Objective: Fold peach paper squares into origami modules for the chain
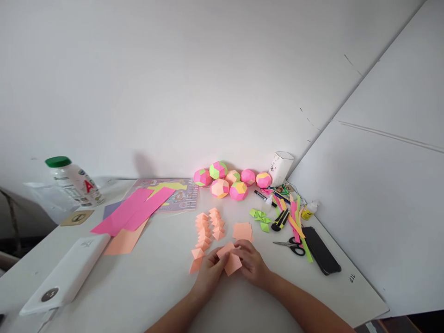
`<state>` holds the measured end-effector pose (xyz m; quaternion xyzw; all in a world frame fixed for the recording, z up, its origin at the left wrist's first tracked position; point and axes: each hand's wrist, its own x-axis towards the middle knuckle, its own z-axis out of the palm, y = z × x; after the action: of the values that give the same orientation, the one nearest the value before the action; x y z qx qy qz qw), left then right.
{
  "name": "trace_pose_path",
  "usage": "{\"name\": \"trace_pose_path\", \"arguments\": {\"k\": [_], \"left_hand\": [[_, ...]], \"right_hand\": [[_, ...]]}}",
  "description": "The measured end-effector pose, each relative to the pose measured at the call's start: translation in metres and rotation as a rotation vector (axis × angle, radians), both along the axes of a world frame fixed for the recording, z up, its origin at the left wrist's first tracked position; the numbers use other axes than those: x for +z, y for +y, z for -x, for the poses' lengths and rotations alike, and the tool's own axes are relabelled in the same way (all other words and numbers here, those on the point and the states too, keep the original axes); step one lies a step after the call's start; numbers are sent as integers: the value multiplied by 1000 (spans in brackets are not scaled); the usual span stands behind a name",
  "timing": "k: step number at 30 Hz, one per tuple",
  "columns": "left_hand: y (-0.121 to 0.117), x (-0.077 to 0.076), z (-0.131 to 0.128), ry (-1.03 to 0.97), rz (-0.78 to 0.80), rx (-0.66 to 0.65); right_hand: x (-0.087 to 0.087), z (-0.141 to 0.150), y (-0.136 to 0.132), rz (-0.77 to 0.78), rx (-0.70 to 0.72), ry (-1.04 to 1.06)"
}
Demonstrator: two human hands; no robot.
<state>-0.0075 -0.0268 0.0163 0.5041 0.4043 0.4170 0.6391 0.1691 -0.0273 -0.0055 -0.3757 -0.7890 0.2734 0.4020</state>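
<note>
Between my two hands is a peach paper square with a crease showing across it. My left hand pinches its left edge, thumb on top. My right hand has its fingers closed at the upper right edge of the same paper. Just beyond my right hand lies a small stack of peach squares. To the left of my hands run two rows of folded peach paper pieces, the nearest beside my left hand. Several folded green pieces lie farther back on the right.
Several paper balls sit against the wall. On the right are a cutter, scissors, paper strips, a glue bottle and a phone. At left are pink sheets, a power bank and a white bottle.
</note>
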Motion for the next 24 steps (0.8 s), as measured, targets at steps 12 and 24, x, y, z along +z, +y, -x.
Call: {"name": "trace_pose_path", "arguments": {"k": [12,24], "left_hand": [[1,7,3,-177,204,-187],[-3,-3,2,-170,155,-246]], "right_hand": [[13,3,1,202,-79,220],[14,13,1,437,-118,364]]}}
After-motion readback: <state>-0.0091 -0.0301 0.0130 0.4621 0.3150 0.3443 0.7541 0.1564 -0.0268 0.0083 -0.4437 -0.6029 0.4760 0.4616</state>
